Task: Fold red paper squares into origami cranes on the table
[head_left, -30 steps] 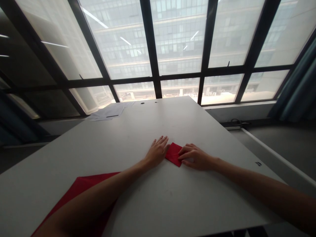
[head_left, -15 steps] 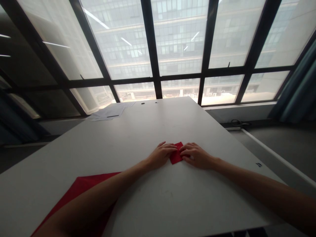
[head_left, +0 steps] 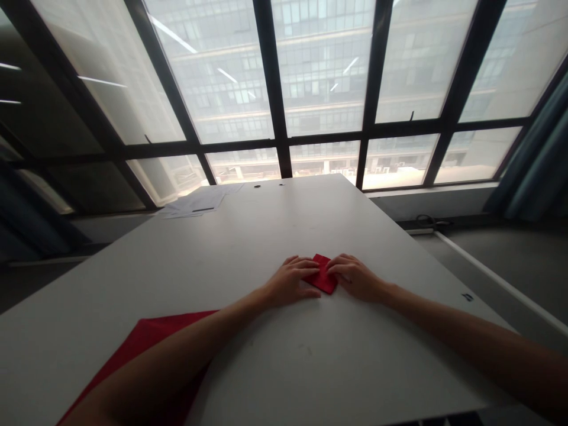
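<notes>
Since a second ago my left fingers have curled in from flat and both hands have closed up on the piece. Left to right: big red sheet [head_left: 146, 349] under my left forearm at the table [head_left: 248, 236] near edge. Left hand [head_left: 290, 279]: fingers [head_left: 306, 264] loosely bent, tips pressing the left edge, thumb on the table, no grip. Folded red piece [head_left: 323, 280] lies flat mid-table between my hands. Right hand [head_left: 358, 278]: fingers bent onto its right edge, thumb hidden, can't tell if pinching.
</notes>
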`<state>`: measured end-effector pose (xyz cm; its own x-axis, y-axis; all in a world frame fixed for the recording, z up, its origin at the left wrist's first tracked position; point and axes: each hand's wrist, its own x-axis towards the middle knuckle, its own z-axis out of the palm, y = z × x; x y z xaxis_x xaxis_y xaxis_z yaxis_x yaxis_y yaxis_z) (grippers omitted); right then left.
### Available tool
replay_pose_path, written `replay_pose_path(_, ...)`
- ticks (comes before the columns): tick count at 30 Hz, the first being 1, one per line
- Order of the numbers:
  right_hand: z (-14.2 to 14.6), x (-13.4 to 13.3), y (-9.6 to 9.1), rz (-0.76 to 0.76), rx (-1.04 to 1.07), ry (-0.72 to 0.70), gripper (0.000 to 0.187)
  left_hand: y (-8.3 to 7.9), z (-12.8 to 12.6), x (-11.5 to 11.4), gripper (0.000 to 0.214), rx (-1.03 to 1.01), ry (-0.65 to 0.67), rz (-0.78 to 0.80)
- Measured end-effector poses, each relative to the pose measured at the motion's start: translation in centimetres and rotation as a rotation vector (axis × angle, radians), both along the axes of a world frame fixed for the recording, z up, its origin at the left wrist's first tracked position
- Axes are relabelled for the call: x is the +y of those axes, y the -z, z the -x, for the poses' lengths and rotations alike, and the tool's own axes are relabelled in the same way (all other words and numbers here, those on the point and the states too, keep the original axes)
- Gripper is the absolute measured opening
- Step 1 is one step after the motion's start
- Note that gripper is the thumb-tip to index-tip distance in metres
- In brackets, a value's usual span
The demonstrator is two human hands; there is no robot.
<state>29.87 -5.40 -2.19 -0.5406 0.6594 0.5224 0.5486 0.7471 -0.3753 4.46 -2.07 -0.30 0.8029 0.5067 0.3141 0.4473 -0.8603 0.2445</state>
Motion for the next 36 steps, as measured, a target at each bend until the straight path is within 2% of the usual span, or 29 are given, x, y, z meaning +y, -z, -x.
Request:
replay_pose_path(2, 0.0, 0.1, 0.1, 0.012, -0.020, 0.007, 0.027, 0.2, 0.0, 0.1, 0.056, -0.034, 0.017, -0.011)
replay_pose_path(7, 0.2, -0.5, -0.6, 0.025, -0.062, -0.033, 0.025, 0.3, -0.2, 0.1, 0.031, -0.077, 0.072, 0.014)
replay_pose_path(11, 0.2, -0.7, -0.8, 0.030, -0.052, -0.055, 0.021, 0.3, -0.2, 0.4, 0.022, -0.104, 0.095, 0.056)
replay_pose_path(15, 0.0, -0.4, -0.6, 0.046, -0.045, -0.067, 0.015, 0.3, -0.1, 0.6, 0.024, -0.107, 0.123, 0.052)
replay_pose_path(21, -0.1, 0.0, -0.2, 0.026, -0.058, -0.021, 0.010, 0.5, -0.3, 0.4, 0.015, -0.125, 0.071, 0.046)
replay_pose_path(25, 0.0, 0.3, 0.1, 0.012, -0.040, 0.035, 0.016, 0.6, -0.4, 0.2, 0.012, -0.150, -0.037, 0.082)
replay_pose_path(28, 0.1, 0.7, 0.4, 0.043, 0.044, 0.100, 0.017, 0.7, -0.4, 0.2, 0.024, -0.175, -0.111, 0.117)
replay_pose_path(31, 0.1, 0.8, 0.5, 0.056, 0.097, 0.149, 0.016, 0.8, -0.4, 0.2, 0.029, -0.170, -0.058, 0.122)
replay_pose_path(33, 0.0, 0.7, 0.4, 0.048, 0.079, 0.148, 0.019, 0.8, -0.3, 0.1, 0.025, -0.153, -0.013, 0.114)
replay_pose_path(36, 0.0, 0.4, 0.2, 0.045, 0.010, 0.137, 0.027, 0.7, -0.3, -0.1, 0.022, -0.126, -0.020, 0.054)
